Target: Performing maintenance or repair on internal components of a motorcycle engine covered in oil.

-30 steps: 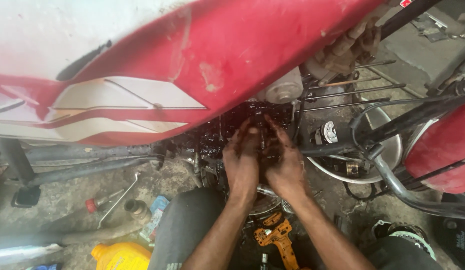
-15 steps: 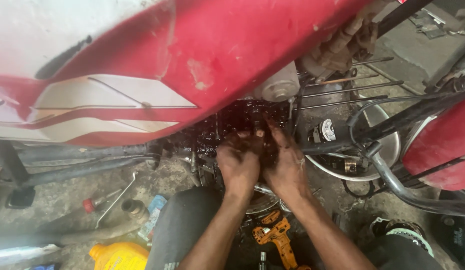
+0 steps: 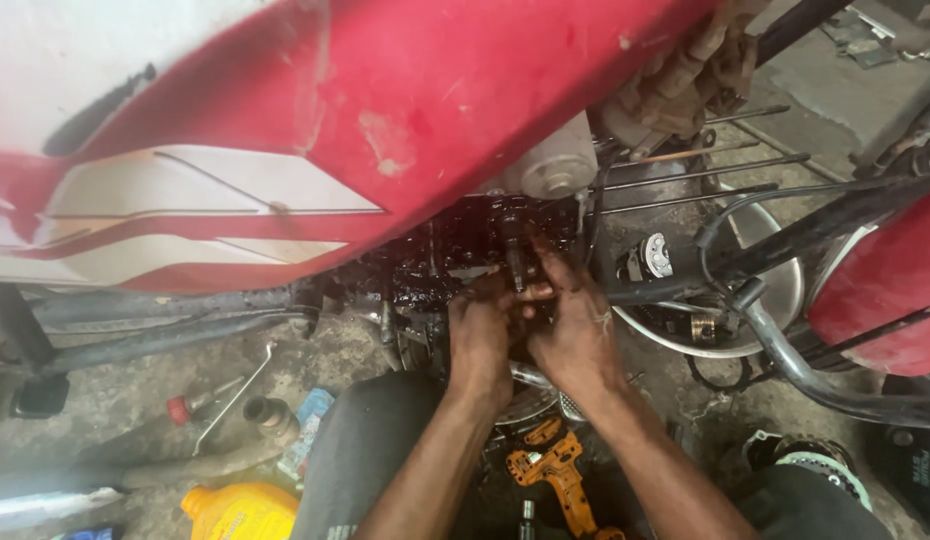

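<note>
Since a moment ago we have slid both hands a little lower on the engine (image 3: 465, 255). Nearest us, an orange tool (image 3: 555, 472) lies on the ground between our forearms. Our left hand (image 3: 480, 335) curls its fingers closed around an oily part. Our right hand (image 3: 577, 325) pinches a dark upright bolt (image 3: 516, 262). Beyond hangs the red fuel tank (image 3: 405, 110).

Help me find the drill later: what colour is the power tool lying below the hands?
Orange with black parts; the power tool shows in the head view.
</note>
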